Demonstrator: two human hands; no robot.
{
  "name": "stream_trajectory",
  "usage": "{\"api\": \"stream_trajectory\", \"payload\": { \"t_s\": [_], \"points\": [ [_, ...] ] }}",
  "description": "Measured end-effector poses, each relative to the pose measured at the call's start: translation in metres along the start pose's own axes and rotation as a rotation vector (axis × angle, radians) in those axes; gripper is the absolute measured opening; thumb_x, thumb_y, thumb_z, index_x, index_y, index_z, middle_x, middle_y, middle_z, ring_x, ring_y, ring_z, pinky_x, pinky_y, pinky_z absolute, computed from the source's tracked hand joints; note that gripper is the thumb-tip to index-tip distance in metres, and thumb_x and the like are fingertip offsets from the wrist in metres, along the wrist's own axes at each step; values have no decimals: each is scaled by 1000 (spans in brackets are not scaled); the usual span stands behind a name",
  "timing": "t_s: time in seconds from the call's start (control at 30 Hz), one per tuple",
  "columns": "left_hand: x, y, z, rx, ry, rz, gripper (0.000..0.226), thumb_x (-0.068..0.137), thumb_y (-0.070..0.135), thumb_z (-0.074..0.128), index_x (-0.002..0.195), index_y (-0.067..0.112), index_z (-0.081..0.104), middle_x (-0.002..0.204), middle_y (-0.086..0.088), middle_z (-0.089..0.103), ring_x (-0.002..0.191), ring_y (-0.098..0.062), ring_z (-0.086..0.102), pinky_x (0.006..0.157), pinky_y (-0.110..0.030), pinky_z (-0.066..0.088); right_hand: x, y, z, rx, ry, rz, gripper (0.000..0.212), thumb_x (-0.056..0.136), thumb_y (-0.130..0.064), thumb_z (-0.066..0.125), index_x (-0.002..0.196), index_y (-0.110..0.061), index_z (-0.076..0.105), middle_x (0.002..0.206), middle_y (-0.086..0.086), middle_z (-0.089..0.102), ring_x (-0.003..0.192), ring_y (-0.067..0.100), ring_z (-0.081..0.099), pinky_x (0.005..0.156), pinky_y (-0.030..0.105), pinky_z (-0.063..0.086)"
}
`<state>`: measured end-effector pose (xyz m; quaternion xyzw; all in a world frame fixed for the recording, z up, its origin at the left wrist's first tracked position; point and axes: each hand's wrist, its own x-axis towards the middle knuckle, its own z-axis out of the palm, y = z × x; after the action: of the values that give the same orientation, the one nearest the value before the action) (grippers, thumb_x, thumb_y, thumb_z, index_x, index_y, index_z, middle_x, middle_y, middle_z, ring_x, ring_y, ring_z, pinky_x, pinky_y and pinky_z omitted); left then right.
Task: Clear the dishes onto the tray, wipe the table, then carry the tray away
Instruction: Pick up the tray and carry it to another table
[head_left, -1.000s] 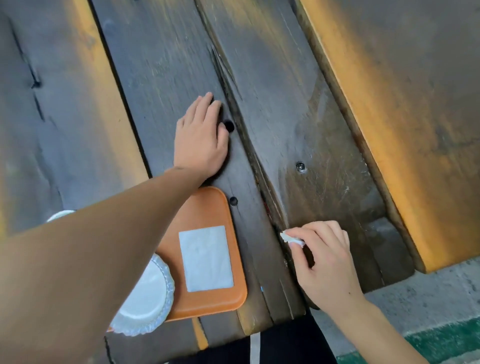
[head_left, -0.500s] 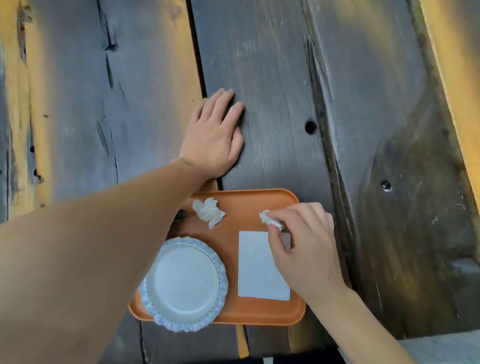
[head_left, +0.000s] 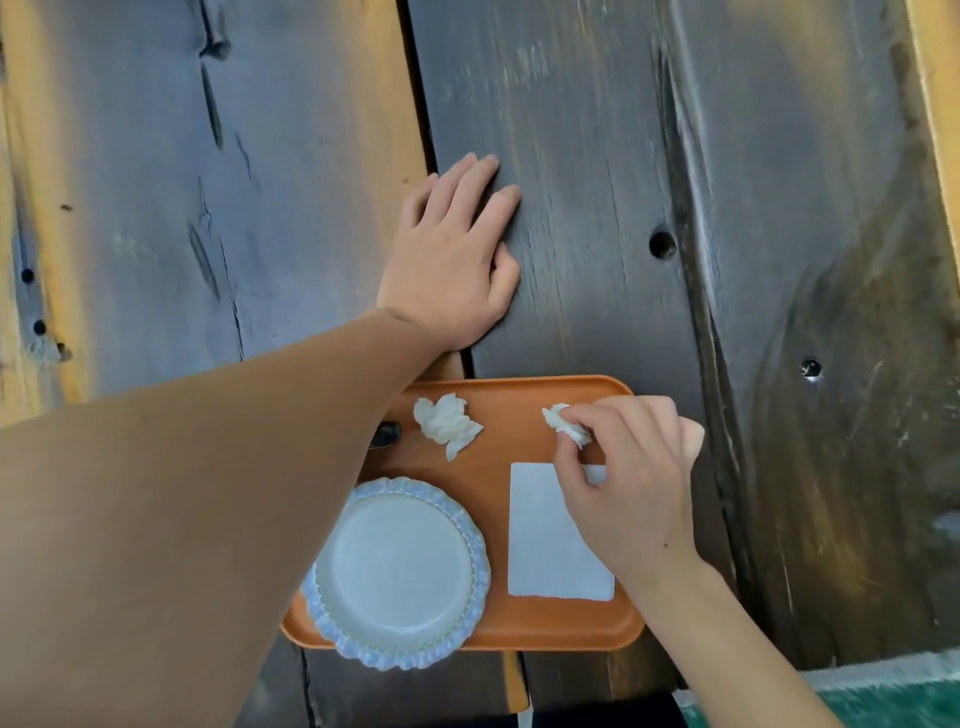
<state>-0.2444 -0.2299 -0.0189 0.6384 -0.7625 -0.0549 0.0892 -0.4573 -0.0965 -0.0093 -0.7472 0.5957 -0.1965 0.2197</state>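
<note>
Right hand (head_left: 631, 483) pinching small crumpled white tissue wad (head_left: 566, 425) over far side of orange plastic tray (head_left: 498, 626); wad looking light, soft, needing fingertip pinch only. Left hand (head_left: 457, 260) lying flat, empty, on dark wooden tabletop (head_left: 597, 130) beyond tray. Tray probably stiff, light; gripping both short edges advisable.

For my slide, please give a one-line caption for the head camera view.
Right hand holds a crumpled tissue over the orange tray carrying a plate; left hand rests flat on the wooden table.

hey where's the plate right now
The plate sits on the near left corner of the orange tray, its rim overhanging the tray's edge. The flat white napkin lies to its right, and the left forearm partly covers it.
</note>
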Motion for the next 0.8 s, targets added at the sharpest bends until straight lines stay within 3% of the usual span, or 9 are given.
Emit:
{"api": "stream_trajectory", "payload": {
  "t_s": [0.1,0.2,0.3,0.33,0.47,0.57,0.67,0.73,0.8],
  "points": [
    [-2,0,0,32,-35,-2,51,92,31,44,137,10,58,152,-15,49,145,-34,41,114,-48,33,1,-3,-4,16,11,2,22,86,-27,70,106,-20,68,104,-1,66,100,20,56,79,48,49],
    [8,1,-18,-2,-162,-16,50,89,31,44,133,11,58,146,-13,53,138,-35,45,108,-48,39,-7,-7,-18,82,39,112,35,84,-30,72,116,-18,63,113,1,60,106,11,48,87,33,46],
    [19,-11,-65,-206,-352,-71,46,94,26,47,138,13,53,138,-12,55,126,-31,51,105,-42,42,-22,-7,-29,122,44,253,35,88,-29,69,120,-20,58,117,-5,56,110,4,41,91,27,40],
    [15,-16,-84,-292,-344,-126,43,97,23,48,139,13,53,136,-11,56,122,-28,54,103,-36,43,-28,-6,-31,131,33,285,33,90,-27,69,120,-21,57,117,-10,53,110,4,42,91,26,40],
    [-51,-44,-143,-522,-31,-472,32,97,21,50,127,18,61,115,0,66,101,-18,63,89,-25,50,-46,-12,-38,189,52,377,13,99,-23,58,111,-22,62,106,-19,52,103,7,52,85,24,44],
    [-129,-53,-154,-654,194,-729,27,92,26,48,116,27,60,108,-1,69,97,-21,71,90,-44,57,-54,-24,-43,247,70,442,11,100,-24,55,103,-23,65,94,-24,54,95,9,56,79,26,47],
    [-203,-36,-140,-727,465,-1004,25,93,15,47,112,29,57,99,4,66,92,-23,71,91,-57,56,-58,-33,-45,304,75,485,4,96,-25,63,95,-29,64,91,-27,57,87,6,60,76,24,51],
    [-242,-16,-124,-724,471,-1171,25,96,11,48,116,26,54,98,7,64,96,-24,69,94,-55,55,-61,-34,-46,305,45,528,7,94,-34,62,90,-29,63,88,-20,60,86,5,61,74,25,52],
    [-267,1,-111,-705,373,-1245,26,99,10,50,122,24,53,104,3,65,102,-24,67,96,-49,54,-64,-32,-47,273,16,538,12,99,-34,55,91,-25,60,90,-15,58,89,11,60,76,28,52]
  ]
}}
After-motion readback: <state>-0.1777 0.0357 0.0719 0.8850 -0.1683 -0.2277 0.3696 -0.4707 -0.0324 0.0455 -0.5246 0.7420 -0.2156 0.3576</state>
